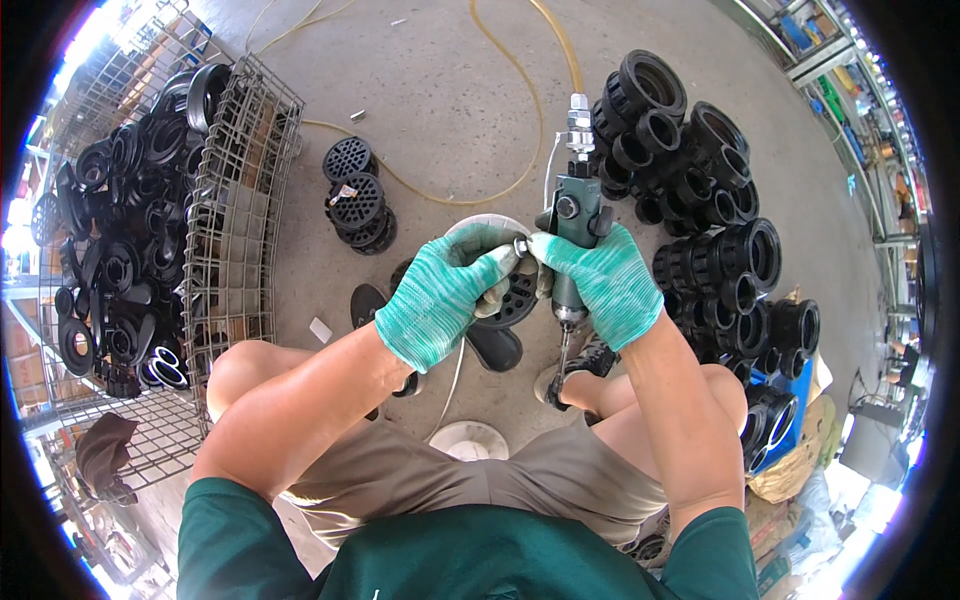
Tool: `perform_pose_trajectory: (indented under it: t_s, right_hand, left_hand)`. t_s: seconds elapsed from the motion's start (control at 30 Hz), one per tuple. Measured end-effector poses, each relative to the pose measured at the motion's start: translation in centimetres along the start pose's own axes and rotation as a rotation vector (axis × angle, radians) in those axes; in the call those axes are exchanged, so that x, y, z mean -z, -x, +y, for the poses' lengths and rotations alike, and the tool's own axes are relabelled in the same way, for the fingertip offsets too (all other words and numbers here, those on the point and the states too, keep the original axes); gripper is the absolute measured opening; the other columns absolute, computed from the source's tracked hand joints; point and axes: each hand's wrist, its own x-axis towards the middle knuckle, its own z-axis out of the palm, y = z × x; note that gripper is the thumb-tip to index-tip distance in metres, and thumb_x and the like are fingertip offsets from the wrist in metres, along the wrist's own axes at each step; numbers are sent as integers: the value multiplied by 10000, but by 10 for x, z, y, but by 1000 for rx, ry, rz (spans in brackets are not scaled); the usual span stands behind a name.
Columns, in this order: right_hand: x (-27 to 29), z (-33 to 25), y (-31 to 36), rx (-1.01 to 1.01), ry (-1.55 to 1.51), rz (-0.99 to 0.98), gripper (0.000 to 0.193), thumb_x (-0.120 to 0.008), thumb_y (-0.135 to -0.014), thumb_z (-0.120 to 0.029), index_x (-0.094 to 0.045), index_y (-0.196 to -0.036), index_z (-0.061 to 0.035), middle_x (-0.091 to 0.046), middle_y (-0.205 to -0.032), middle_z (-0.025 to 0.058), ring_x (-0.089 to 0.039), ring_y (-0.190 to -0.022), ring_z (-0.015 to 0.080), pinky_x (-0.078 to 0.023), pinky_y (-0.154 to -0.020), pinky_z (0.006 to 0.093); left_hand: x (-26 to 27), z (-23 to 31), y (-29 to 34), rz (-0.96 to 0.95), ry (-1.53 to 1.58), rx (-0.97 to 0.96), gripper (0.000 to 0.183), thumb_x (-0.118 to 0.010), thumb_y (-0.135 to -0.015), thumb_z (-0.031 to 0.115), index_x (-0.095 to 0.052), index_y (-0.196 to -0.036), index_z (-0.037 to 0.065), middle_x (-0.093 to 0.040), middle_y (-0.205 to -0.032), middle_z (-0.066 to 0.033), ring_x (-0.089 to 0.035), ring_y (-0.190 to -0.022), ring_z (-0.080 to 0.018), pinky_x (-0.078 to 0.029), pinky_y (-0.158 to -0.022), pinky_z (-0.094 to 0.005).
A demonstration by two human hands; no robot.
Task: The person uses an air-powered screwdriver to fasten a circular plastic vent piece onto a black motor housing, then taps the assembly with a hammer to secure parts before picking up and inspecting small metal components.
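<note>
The gloves (425, 305) are knitted cloth, the power tool (577, 190) smooth metal, the small piece (521, 246) probably shiny metal.

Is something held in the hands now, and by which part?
Right hand: the green tool, by its middle body. Left hand: apparently a small metal piece; which part is unclear.

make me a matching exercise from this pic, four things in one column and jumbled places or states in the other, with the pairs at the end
1. tool
2. metal piece
3. grates
4. wire cage

A. round and black, stacked on the floor
B. gripped in the right hand
C. at the far left, holding black parts
D. between the left hand and the right hand

Pairs: 1-B, 2-D, 3-A, 4-C
</note>
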Motion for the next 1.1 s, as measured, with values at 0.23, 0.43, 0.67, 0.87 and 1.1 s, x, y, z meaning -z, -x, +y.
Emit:
perform_pose_trajectory:
  t_s: [0.23, 0.43, 0.67, 0.87, 1.1]
  right_hand:
    - [13, -23, 2, 323, -389, 150, 234, -683, -925, -162, -622, -1117, -44, -655, -810, 88, -666, -664, 220, -542, -536, 306]
    - [23, -56, -5, 518, -731, 352, 216, -656, -982, -238, -633, -1049, -34, -629, -812, 87, -630, -791, 245, -575, -756, 393]
    - [33, -40, -12, 396, -770, 204, 153, -668, -971, -194, -639, -1031, -55, -660, -858, 98, -617, -756, 199, -568, -806, 427]
    - [32, -38, -11, 357, -831, 179, 140, -684, -957, -158, -620, -1059, -88, -674, -986, 77, -624, -773, 178, -555, -784, 432]
    - [26, -42, -8, 428, -822, 256, 142, -662, -975, -168, -617, -1057, -61, -671, -987, 83, -626, -782, 174, -557, -802, 441]
  left_hand:
    - [10, 1, 4, 82, -145, 82, 282, -641, -1027, 252, -637, -1207, 35, -661, -866, -11, -476, -619, -39, -375, -530, -193]
    - [20, -10, 4, 94, -106, 117, 261, -622, -1039, 261, -620, -1185, 45, -619, -839, 0, -470, -615, -42, -375, -523, -201]
    - [19, -12, 2, 52, -73, 106, 280, -616, -1042, 266, -607, -1200, 35, -618, -846, -16, -461, -600, -45, -377, -517, -205]
    - [19, -9, 3, 23, -118, 80, 259, -616, -1043, 270, -613, -1149, 34, -616, -822, -17, -446, -568, -43, -362, -497, -207]
    - [16, -4, 4, 78, -153, 71, 237, -618, -1042, 264, -613, -1109, 38, -595, -783, -8, -436, -557, -41, -344, -484, -209]
